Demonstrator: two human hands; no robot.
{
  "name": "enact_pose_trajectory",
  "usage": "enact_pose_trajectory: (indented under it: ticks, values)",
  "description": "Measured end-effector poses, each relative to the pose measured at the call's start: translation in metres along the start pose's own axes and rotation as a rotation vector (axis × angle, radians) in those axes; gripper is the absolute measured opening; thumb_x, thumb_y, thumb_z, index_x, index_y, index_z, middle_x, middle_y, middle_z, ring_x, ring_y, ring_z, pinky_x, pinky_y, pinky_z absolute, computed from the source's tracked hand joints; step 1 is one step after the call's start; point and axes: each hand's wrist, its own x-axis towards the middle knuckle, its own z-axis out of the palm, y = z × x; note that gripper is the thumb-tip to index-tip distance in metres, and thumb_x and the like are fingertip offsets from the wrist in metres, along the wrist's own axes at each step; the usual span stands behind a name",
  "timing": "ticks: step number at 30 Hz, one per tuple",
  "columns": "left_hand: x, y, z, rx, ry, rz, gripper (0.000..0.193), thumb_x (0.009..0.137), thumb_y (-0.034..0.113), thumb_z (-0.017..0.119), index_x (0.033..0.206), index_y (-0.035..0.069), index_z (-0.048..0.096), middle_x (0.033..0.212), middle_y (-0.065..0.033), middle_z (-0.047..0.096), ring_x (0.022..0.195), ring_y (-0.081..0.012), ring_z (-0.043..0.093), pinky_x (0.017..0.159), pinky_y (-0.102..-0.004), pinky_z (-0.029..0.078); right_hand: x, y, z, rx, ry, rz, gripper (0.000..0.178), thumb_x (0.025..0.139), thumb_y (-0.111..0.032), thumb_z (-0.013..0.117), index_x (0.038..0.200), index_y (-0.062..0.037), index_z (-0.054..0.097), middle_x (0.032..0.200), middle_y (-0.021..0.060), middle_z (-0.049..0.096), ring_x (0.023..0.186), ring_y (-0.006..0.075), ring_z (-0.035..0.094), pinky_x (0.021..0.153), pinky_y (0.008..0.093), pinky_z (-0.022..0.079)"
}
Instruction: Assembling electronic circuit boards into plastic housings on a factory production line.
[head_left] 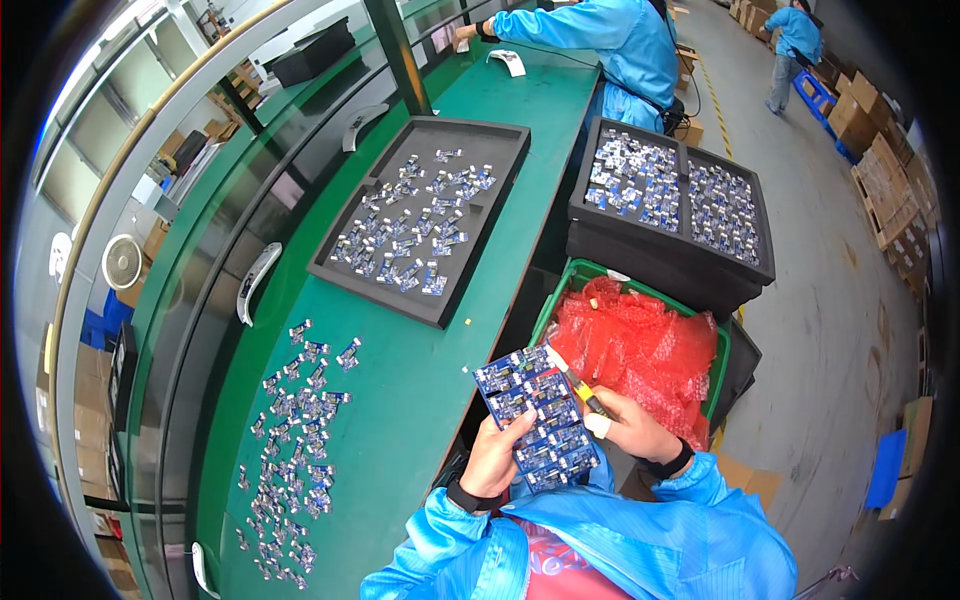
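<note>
In front of my body, my left hand [495,455] grips a blue circuit board panel [548,440], made up of several small joined boards, by its lower left side with the thumb on top. My right hand [635,425] is closed round a slim yellow-and-black handled tool [588,392], whose pale tip lies at the panel's upper right edge. The tool's exact kind is not clear. A white covering shows on one right finger. Left of the panel, many small separate blue circuit boards [300,440] lie scattered on the green workbench [400,385].
A black foam tray [350,270] with small boards lies farther up the bench. At the right, stacked black trays [665,245] hold more boards. Below them stands a green crate [722,375] of red bubble-wrap bags [640,335]. A co-worker in blue [625,45] is at the far end.
</note>
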Motion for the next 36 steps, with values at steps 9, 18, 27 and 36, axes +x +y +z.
enact_pose_trajectory:
  ticks: [9, 18, 27, 36]
  values:
    - [0.014, -0.005, 0.001, -0.066, 0.013, 0.003, 0.031, 0.094, 0.008, 0.057, 0.123, 0.000, 0.054, 0.115, -0.0092, 0.064, 0.102, -0.0196, 0.063, 0.091, -0.0366, 0.051, -0.005, -0.007, -0.016, -0.395, 0.126, -0.191, 0.027, 0.089, -0.025, 0.062, 0.101, -0.0012, 0.055, 0.094, 0.0062, 0.048, 0.090, 0.0169, 0.049, 0.080, 0.0300, 0.041]
    - [0.027, -0.004, 0.006, -0.096, -0.061, -0.004, 0.032, 0.094, 0.007, 0.056, 0.125, 0.000, 0.053, 0.117, -0.0099, 0.063, 0.105, -0.0209, 0.063, 0.093, -0.0372, 0.051, -0.018, -0.007, -0.024, -0.239, -0.030, 0.009, 0.029, 0.092, -0.026, 0.062, 0.101, 0.0004, 0.055, 0.092, 0.0067, 0.050, 0.089, 0.0168, 0.051, 0.081, 0.0298, 0.041]
    - [0.042, -0.013, 0.010, -0.063, -0.008, 0.016, 0.029, 0.094, 0.006, 0.057, 0.122, 0.001, 0.056, 0.115, -0.0083, 0.065, 0.102, -0.0182, 0.064, 0.091, -0.0350, 0.051, -0.021, -0.008, -0.010, -0.894, 0.401, -0.181, 0.034, 0.088, -0.028, 0.065, 0.106, 0.0009, 0.060, 0.099, 0.0123, 0.051, 0.089, 0.0249, 0.053, 0.082, 0.0321, 0.042]
    - [0.058, -0.014, 0.004, -0.143, -0.066, 0.024, 0.030, 0.094, 0.007, 0.056, 0.123, 0.000, 0.054, 0.115, -0.0109, 0.064, 0.103, -0.0220, 0.064, 0.091, -0.0381, 0.052, -0.034, -0.008, -0.040, -0.285, 0.003, -0.027, 0.028, 0.091, -0.028, 0.061, 0.097, -0.0015, 0.057, 0.089, 0.0053, 0.049, 0.084, 0.0159, 0.050, 0.076, 0.0296, 0.041]
